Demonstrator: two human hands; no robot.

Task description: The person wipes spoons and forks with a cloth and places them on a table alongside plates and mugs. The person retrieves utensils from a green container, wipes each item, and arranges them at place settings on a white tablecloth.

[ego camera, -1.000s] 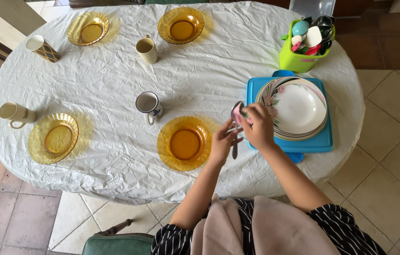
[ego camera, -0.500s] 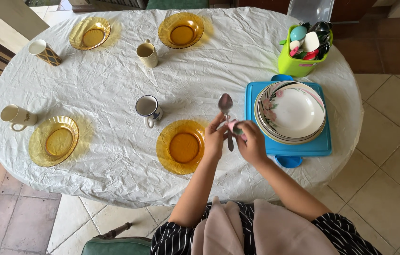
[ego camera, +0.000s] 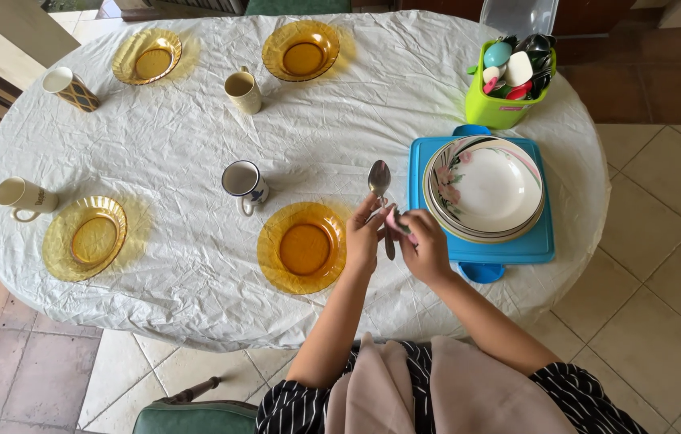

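Holding a spoon, both hands perhaps pinch its half-hidden handle.

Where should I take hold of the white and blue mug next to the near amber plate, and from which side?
Probably by the handle of the white and blue mug. It stands upright with its handle toward the table's near edge, so coming from the near side should work. The amber plate lies close on its right, so keep the approach slightly left.

A home dining spot: clothed table with amber plates, mugs.
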